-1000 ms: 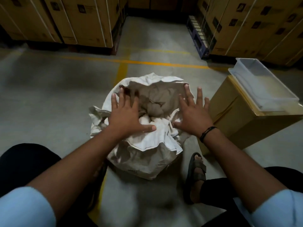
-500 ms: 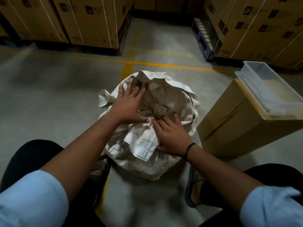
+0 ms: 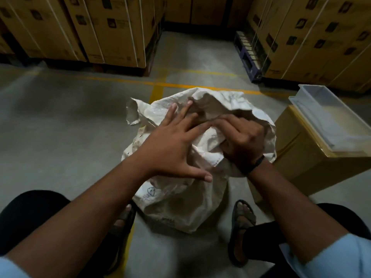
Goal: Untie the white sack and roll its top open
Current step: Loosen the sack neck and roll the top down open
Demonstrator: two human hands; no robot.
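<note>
A white woven sack point(image 3: 180, 203) stands on the concrete floor between my feet, its crumpled top folded loosely over the mouth. My left hand point(image 3: 172, 145) lies flat on the sack's top with the fingers spread, pressing the fabric down. My right hand point(image 3: 241, 143), with a black band at the wrist, is curled around a fold of the sack's top edge at the right. The sack's contents are hidden by the fabric and both hands.
A tan cardboard box point(image 3: 305, 157) stands right of the sack with a white plastic tray point(image 3: 329, 117) on top. Stacked strapped cartons point(image 3: 100, 27) line the back, with a blue pallet point(image 3: 249, 55). Yellow lines point(image 3: 158, 85) mark the floor.
Both hands were flat and apart on the open mouth; now the right hand has moved inward and closed on a fold, and the top fabric has bunched over the opening.
</note>
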